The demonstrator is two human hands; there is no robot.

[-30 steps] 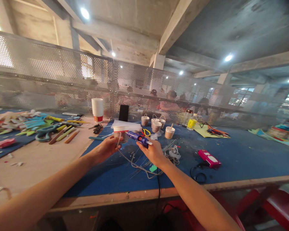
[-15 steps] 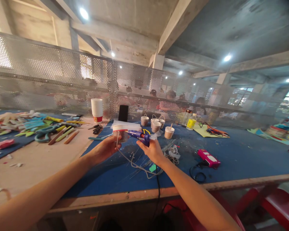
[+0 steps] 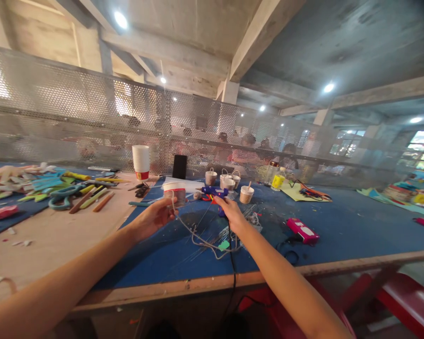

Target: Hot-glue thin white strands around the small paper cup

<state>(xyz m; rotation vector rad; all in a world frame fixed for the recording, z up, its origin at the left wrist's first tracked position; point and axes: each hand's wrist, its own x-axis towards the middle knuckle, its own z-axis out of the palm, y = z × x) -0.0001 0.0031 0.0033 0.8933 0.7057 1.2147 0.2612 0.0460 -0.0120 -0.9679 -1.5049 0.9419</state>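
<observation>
Forearms stretch from the lower corners of the view over the raw wooden edge (image 3: 169, 294) of the blue-covered worktable (image 3: 356, 238). A thin black power cord (image 3: 232, 268) climbs over that edge to the right hand (image 3: 232, 213). A loose grey string (image 3: 201, 242) lies looped on the blue surface between the two wrists, beside a small green scrap (image 3: 224, 245). The left hand (image 3: 154, 217) is curled, fingers wrapped under and round a small white-rimmed round cup (image 3: 175, 193) with a grey-brown wall, which it holds upright above the table. The right hand is closed about the grip of a blue plastic hot-glue gun (image 3: 215, 191). The gun's long axis lies nearly level and runs left to right, its nozzle turned toward the cup. The cup sits directly left of the nozzle at about the same height, near it but apart, with a narrow gap showing. The left hand is thus on the cup, and the right hand is one gun's length away on the other side. Well to the right lies a flat magenta box (image 3: 302, 230). Farther back stand a cluster of small cream cups with loop handles (image 3: 228, 181), a yellow-labelled bottle (image 3: 278, 181), a black upright block (image 3: 180, 166) and a tall stack of white paper cups (image 3: 142, 160). Behind them is a perforated metal screen (image 3: 74, 127).
</observation>
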